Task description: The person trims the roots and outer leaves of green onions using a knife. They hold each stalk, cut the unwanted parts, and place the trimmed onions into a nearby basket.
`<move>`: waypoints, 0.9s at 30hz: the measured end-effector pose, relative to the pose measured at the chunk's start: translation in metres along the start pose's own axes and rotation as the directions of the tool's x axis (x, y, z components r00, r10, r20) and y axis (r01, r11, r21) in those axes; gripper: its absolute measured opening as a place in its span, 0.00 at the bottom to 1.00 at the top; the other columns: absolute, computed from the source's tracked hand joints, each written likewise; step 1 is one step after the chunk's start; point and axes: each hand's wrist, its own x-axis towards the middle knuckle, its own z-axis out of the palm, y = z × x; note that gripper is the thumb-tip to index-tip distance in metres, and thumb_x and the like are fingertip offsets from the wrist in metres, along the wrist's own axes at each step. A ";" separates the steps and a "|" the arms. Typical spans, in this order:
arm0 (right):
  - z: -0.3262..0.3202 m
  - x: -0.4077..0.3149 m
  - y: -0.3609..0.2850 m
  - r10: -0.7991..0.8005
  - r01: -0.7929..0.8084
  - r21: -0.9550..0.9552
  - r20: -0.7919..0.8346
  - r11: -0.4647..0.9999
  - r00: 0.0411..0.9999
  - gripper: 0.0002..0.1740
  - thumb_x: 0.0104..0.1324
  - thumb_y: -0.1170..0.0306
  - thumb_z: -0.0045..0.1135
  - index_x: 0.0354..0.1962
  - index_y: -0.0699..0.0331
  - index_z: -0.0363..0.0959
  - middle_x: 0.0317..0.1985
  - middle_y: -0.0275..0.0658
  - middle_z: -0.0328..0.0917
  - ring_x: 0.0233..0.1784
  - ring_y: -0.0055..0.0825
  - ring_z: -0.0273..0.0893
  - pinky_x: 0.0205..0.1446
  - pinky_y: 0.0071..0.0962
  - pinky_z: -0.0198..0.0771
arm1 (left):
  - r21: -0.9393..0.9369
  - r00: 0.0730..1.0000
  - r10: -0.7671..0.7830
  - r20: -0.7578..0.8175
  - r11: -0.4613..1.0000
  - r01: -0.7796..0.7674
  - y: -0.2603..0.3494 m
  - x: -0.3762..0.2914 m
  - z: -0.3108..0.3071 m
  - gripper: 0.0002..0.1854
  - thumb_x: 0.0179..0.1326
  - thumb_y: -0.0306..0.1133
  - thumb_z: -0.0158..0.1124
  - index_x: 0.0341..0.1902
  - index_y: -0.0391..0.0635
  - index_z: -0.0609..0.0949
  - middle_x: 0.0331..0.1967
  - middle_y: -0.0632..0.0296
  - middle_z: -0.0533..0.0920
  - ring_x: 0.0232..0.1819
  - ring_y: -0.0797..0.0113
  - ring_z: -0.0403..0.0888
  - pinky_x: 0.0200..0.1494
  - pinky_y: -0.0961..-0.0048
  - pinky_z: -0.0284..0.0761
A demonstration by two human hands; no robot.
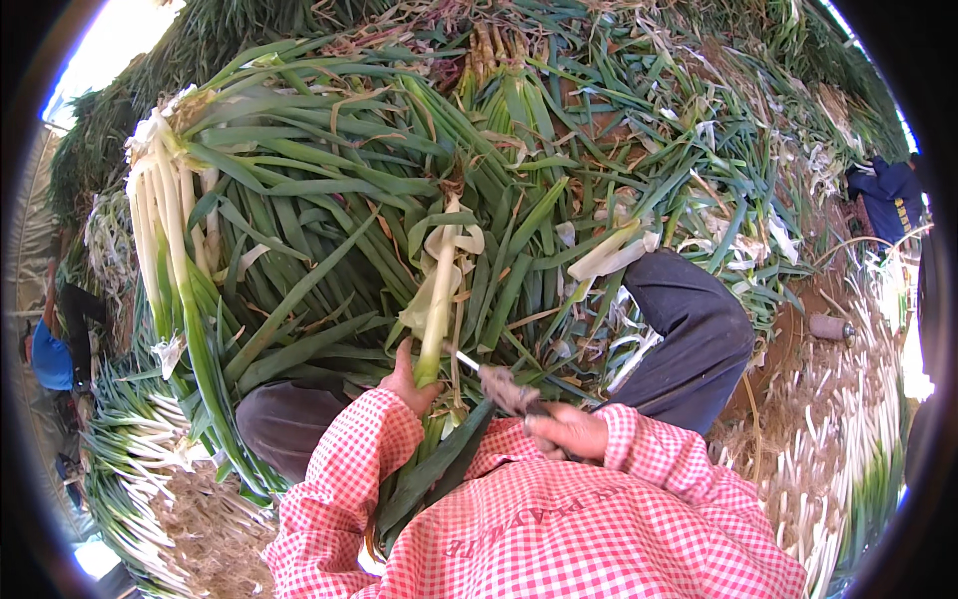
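My left hand [409,383] grips a thick green onion [441,299] low on its green part, its white shank and roots pointing away from me and its leaves lying against my checked shirt. Pale outer skins hang partly peeled around the shank. In my right hand [569,432] is a knife [513,393] with a wrapped, dirty handle, its short blade near the onion's right side. Whether the blade touches the stalk, I cannot tell. Beneath both lies a broad pile of green onion leaves [299,254].
White-stemmed onions [161,202] lie at the left of the pile, and more stand in rows at lower right [816,479] and lower left [142,464]. Peeled skins litter the right side near a small cylinder [831,327]. People [891,195] are at both far edges.
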 end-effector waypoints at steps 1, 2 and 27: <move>0.006 0.000 -0.020 0.094 -0.086 0.066 -0.128 0.994 0.987 0.22 0.65 0.53 0.40 0.44 0.63 0.57 0.18 0.27 0.55 0.16 0.14 0.52 0.18 0.20 0.58 | 0.005 1.000 -0.030 0.007 1.000 0.030 0.002 -0.002 -0.003 0.49 0.45 0.43 0.63 0.65 0.48 0.44 0.44 0.38 0.74 0.48 0.44 0.73 0.52 0.63 0.68; 0.004 0.002 -0.027 0.138 -0.117 0.148 -0.142 0.982 0.980 0.20 0.65 0.55 0.41 0.38 0.66 0.58 0.17 0.28 0.55 0.15 0.15 0.51 0.17 0.19 0.55 | 0.004 0.999 -0.035 0.000 0.999 0.035 0.005 -0.004 -0.004 0.48 0.44 0.43 0.64 0.65 0.48 0.46 0.44 0.38 0.74 0.48 0.45 0.73 0.52 0.63 0.68; -0.069 0.065 -0.043 -0.030 0.083 0.072 -0.552 0.994 0.833 0.19 0.61 0.53 0.46 0.31 0.61 0.59 0.17 0.30 0.58 0.12 0.20 0.56 0.16 0.24 0.58 | -0.747 0.977 0.209 0.032 0.655 -0.115 -0.006 -0.127 -0.112 0.34 0.37 0.22 0.62 0.53 0.40 0.64 0.29 0.59 0.75 0.26 0.68 0.75 0.30 0.73 0.73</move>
